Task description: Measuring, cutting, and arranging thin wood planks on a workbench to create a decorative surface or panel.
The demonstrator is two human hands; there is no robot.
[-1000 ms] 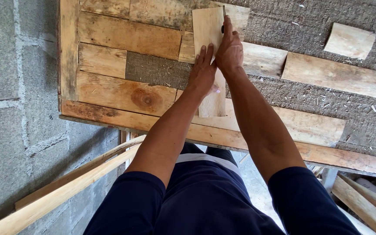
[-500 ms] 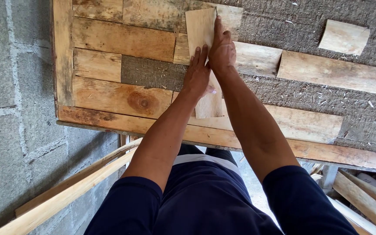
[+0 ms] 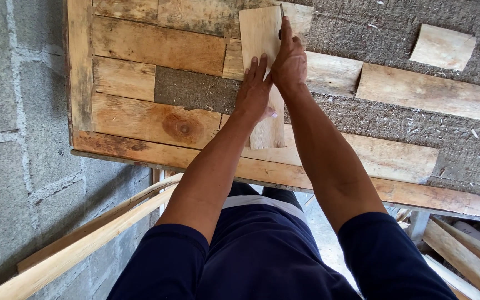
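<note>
Reaching straight out from the body, both bare forearms run side by side over the plank tabletop (image 3: 140,116), whose left edge lies well left of the fingers, beside a grey block wall (image 3: 12,139). The left hand (image 3: 255,91) lies palm down, fingers spread slightly apart and flat on a thin pale wood strip (image 3: 265,72), pressing it onto the tabletop. Just right of it, touching, the right hand (image 3: 290,58) has its fingers closed together around a slim pencil-like tool (image 3: 281,12) whose tip shows beyond the fingertips, at the strip's right edge. Further right sits a small wood offcut (image 3: 443,47), well apart.
</note>
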